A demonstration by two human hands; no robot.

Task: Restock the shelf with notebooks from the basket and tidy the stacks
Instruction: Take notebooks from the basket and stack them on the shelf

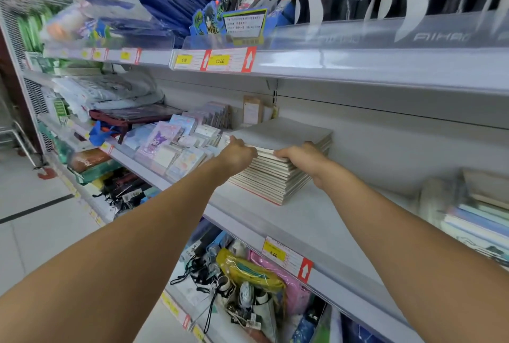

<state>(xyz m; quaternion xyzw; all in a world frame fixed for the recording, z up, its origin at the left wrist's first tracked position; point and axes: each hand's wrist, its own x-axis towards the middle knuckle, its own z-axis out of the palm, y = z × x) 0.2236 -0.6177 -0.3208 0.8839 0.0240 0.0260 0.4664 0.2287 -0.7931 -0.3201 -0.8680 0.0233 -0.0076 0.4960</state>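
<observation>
Gripping flat notebook stack (pixel 278 161), spines outward

Grey shelf (pixel 316 221): notebook stack (pixel 278 174) mid-shelf, card packs (pixel 176 147) left of it, more books (pixel 476 221) far right.

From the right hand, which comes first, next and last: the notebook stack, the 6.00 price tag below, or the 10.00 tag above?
From the right hand:
1. Notebook stack: the hand is touching it.
2. 6.00 price tag: on the shelf edge below.
3. 10.00 tag: on the upper shelf edge, to the left.
</observation>
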